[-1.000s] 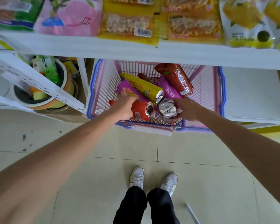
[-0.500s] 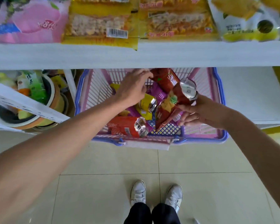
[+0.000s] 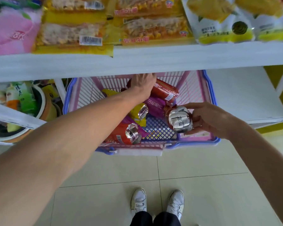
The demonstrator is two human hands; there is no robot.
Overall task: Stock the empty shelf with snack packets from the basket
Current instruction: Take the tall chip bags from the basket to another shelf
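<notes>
Right hand [image 3: 209, 119] is gripping a foil-ended packet [image 3: 180, 119], thumb over the top and fingers curling under. The crimped silver end is facing the camera. The packet is hovering over the near right corner of the basket [image 3: 210, 95].

Left hand [image 3: 142, 86] is reaching to the basket's far side. Its fingertips are disappearing under the edge of the upper shelf [image 3: 153, 60], so I cannot tell if it is gripping anything. A red packet [image 3: 165, 92] is lying just right of that hand. Nearer, along the forearm, a yellow packet [image 3: 138, 112], a purple packet [image 3: 154, 106] and an orange-red packet [image 3: 119, 136] are lying loose in the basket.

Handling, as a guess: the packets are looking light and puffy, with slippery, crinkly film and probably crushable contents. A loose wrap round the middle of the body is looking safer than pinching a crimped end, which could slip or tear. One hand per packet should be enough.

The empty shelf [image 3: 243, 95], white, is sitting to the right of the right hand, past the basket's rim, and the upper shelf is cutting off its back part.

Hidden or unclear:
- The basket's far wall and the left fingertips are out of sight.
- Most of the held packet's body is hiding behind its foil end and the palm.
- A dark red scrap just left of the left hand may be another packet, but too little is showing.
- The wrapper print is too blurred to read.
</notes>
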